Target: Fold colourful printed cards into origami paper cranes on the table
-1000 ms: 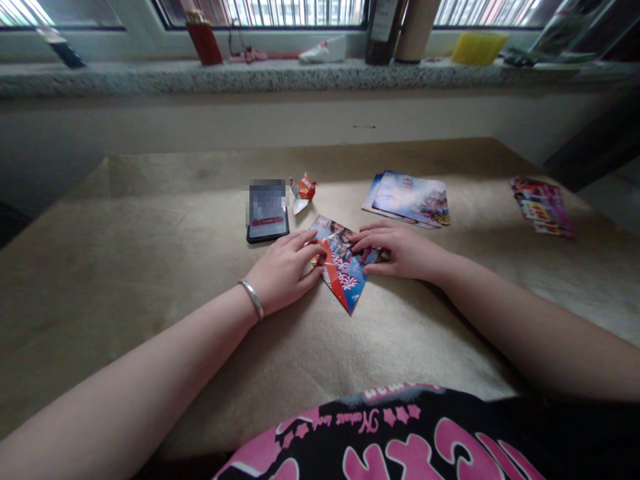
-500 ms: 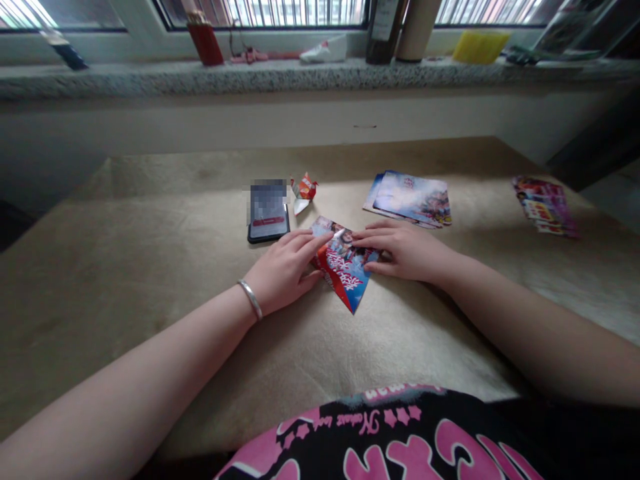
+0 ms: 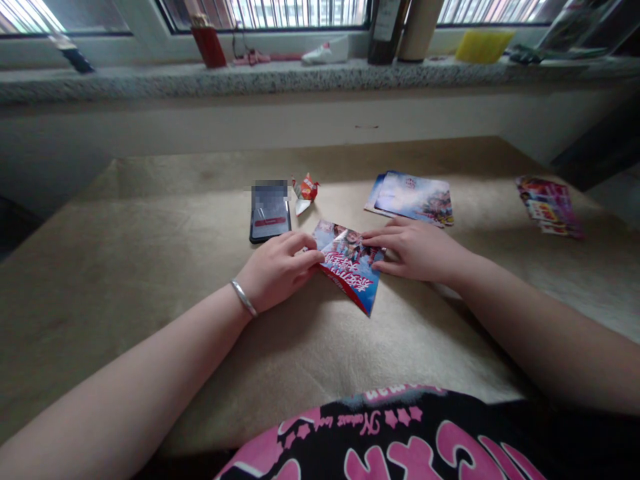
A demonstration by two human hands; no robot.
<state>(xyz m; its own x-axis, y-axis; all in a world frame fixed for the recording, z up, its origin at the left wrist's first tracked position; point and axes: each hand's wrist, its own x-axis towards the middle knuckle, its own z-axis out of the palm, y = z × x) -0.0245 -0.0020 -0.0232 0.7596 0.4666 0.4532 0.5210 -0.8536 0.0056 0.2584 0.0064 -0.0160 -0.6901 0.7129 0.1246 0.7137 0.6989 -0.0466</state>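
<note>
A glossy folded paper [image 3: 353, 270], blue with red and white lettering, lies on the table between my hands, one corner pointing toward me. My left hand [image 3: 283, 267], with a silver bracelet at the wrist, pinches its left edge between thumb and fingers. On the paper's right side rest the stretched fingers of my right hand [image 3: 415, 247], lying flat. Beyond the paper stands a small red and white origami bird [image 3: 306, 193]. A phone [image 3: 270, 217] lies just past my left hand.
A stack of printed sheets [image 3: 413, 198] lies behind my right hand. Several pink and purple printed papers [image 3: 549, 207] are at the far right of the table [image 3: 175, 213]. Bottles, a yellow block [image 3: 483, 46] and other small items stand on the stone windowsill [image 3: 280, 78].
My left fingers have drawn back from the paper's top and curled onto its left edge. The paper's near corner has swung right, and less of its red side shows.
</note>
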